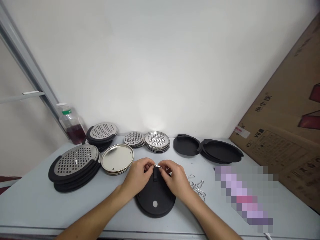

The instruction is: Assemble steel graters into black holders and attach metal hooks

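I have the left hand at the far edge of a black disc, its thumb and fingertips pinched on one end of a small metal piece. The disc lies flat on the table, below and between the two hands, with a narrow black strip under the metal piece and a pale round spot near the close rim. I have the right hand pinching the other end of that piece. Together the hands cover much of the disc's far part, and I cannot tell whether the metal piece is joined to the strip.

Around this, from the left, I see a front grater stack with black holders, a clear bottle of dark red liquid near the wall, and a rear grater stack. Next, a pile of round metal plates crowds the left hand most closely. Farther back sit small perforated discs, shiny grater discs, then a smaller black tray beside larger black trays. Bent wire pieces lie scattered just beside the right wrist. Beyond them is a pixelated purple shape I cannot identify, and a large cardboard box blocks the right side.
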The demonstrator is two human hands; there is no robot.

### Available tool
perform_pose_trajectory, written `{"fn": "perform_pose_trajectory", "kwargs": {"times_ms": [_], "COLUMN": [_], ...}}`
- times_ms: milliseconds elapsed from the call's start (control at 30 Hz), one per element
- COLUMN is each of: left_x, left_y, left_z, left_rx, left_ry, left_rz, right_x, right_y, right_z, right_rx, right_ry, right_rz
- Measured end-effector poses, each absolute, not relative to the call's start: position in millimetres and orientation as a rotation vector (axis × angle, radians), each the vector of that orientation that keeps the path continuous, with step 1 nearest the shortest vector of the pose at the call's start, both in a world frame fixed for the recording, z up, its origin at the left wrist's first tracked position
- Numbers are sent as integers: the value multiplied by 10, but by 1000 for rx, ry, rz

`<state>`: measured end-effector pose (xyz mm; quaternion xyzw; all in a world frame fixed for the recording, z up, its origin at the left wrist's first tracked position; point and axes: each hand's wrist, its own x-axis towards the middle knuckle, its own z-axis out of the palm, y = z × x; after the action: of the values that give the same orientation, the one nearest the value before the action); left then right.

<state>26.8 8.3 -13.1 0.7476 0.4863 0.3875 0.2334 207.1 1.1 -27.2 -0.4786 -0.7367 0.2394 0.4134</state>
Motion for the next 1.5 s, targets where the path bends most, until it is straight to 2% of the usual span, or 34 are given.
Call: {"fn": "perform_pose_trajectory", "kwargs": {"times_ms": [333, 700, 1500], "left_x": [285, 303, 314], "left_y": [199, 169, 148], "left_z": [-310, -318, -313], "left_rx": [1953, 2114, 2238], "left_ry": [1382, 1404, 1541], "left_rz": [1136, 1136, 982], "right_x": [2012, 1971, 1947], "right_y": [187, 149, 162], "right_z": [-379, -444, -482], "right_rx": [-1242, -1227, -1226], "right_ry": [-1803, -1834, -1887], "right_rz": [576, 498, 486]}}
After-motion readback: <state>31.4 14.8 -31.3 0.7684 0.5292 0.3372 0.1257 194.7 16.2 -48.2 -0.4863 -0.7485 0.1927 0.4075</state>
